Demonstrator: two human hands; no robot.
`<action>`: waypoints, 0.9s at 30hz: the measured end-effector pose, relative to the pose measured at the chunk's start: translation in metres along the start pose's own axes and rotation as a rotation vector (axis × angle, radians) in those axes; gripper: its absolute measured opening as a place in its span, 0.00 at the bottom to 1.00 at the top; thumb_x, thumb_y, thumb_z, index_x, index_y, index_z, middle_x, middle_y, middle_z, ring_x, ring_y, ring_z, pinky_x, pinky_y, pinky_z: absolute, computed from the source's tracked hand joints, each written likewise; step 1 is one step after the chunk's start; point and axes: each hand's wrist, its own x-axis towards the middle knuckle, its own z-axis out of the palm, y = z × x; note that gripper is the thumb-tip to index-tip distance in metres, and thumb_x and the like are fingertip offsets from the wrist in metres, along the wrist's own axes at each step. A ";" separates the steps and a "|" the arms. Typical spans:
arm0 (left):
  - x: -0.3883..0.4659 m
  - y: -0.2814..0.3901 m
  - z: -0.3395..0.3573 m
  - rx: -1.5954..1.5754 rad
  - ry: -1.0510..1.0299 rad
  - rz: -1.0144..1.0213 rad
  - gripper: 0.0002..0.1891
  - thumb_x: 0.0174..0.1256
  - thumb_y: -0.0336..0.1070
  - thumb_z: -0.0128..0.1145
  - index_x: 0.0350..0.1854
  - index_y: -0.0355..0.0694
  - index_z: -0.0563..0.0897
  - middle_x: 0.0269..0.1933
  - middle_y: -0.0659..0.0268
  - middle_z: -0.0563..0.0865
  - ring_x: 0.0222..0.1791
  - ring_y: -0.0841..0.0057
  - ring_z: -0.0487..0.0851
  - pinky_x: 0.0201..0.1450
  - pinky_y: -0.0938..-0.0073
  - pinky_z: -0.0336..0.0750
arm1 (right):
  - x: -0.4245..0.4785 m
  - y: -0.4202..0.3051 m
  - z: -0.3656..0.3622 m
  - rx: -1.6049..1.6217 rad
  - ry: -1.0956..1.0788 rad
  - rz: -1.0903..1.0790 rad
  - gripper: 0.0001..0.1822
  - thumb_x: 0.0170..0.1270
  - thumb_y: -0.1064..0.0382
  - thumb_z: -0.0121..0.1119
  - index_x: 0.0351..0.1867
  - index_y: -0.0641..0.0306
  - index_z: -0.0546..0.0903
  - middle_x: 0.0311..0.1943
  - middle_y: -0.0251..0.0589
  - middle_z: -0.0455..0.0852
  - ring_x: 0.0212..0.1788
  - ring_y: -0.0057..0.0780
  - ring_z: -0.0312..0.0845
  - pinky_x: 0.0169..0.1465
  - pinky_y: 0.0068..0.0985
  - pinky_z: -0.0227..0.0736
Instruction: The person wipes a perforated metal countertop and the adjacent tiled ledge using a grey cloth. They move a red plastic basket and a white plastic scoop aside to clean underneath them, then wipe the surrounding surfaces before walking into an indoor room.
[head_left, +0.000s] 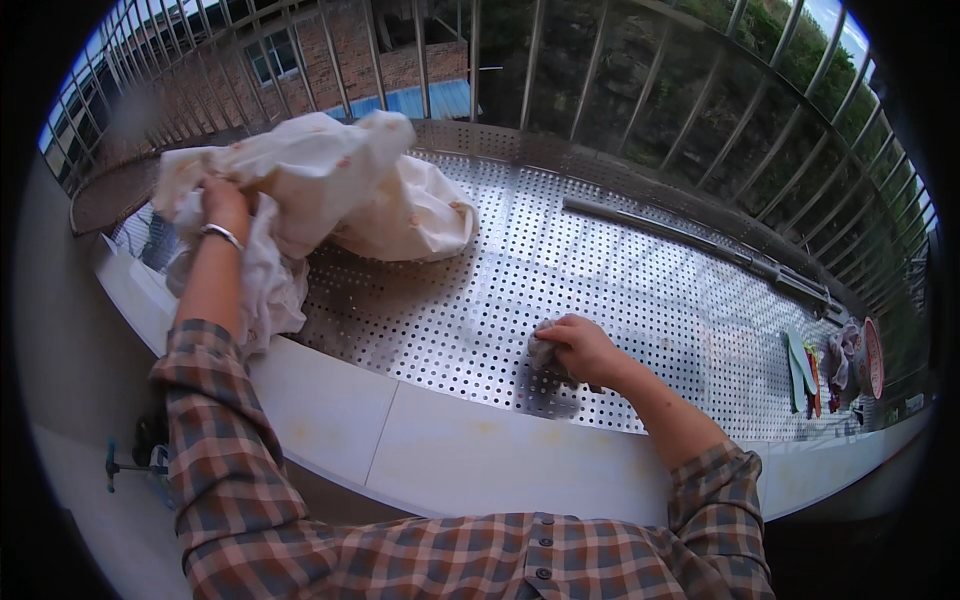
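Observation:
My left hand grips a bunched white fabric with a faint orange print, lifted at the left over a perforated metal sheet. Part of the fabric billows out to the right, and folds hang below my wrist towards the white tiled ledge. A crumpled greyish rag is pinched in my right hand, low over the near middle of the metal sheet. Its shadow falls just below. The fingers of my left hand are partly hidden by the cloth.
Metal bars fence the far side. Along them lies a grey metal pole. At the right end are a green flat item, a crumpled cloth and a red-patterned basin. A blue-handled tool stands at lower left.

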 end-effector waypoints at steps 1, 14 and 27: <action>0.000 -0.021 0.008 0.151 -0.017 -0.072 0.20 0.70 0.42 0.43 0.62 0.50 0.77 0.61 0.67 0.80 0.64 0.71 0.72 0.63 0.48 0.62 | 0.007 -0.012 -0.001 0.029 0.017 -0.030 0.18 0.58 0.74 0.54 0.49 0.57 0.84 0.45 0.47 0.82 0.50 0.44 0.77 0.56 0.32 0.72; -0.137 0.240 -0.123 -0.491 0.716 1.160 0.21 0.62 0.41 0.52 0.59 0.63 0.77 0.72 0.65 0.66 0.72 0.63 0.61 0.69 0.37 0.51 | 0.021 0.001 0.028 0.040 0.128 -0.285 0.20 0.52 0.77 0.57 0.47 0.57 0.83 0.44 0.44 0.81 0.48 0.44 0.76 0.54 0.34 0.72; -0.015 0.114 -0.072 -0.207 0.087 0.305 0.14 0.62 0.40 0.53 0.48 0.50 0.83 0.55 0.60 0.82 0.57 0.61 0.79 0.60 0.39 0.63 | 0.022 -0.037 0.021 0.094 0.342 -0.393 0.19 0.52 0.76 0.59 0.47 0.56 0.83 0.48 0.39 0.81 0.47 0.42 0.74 0.55 0.33 0.69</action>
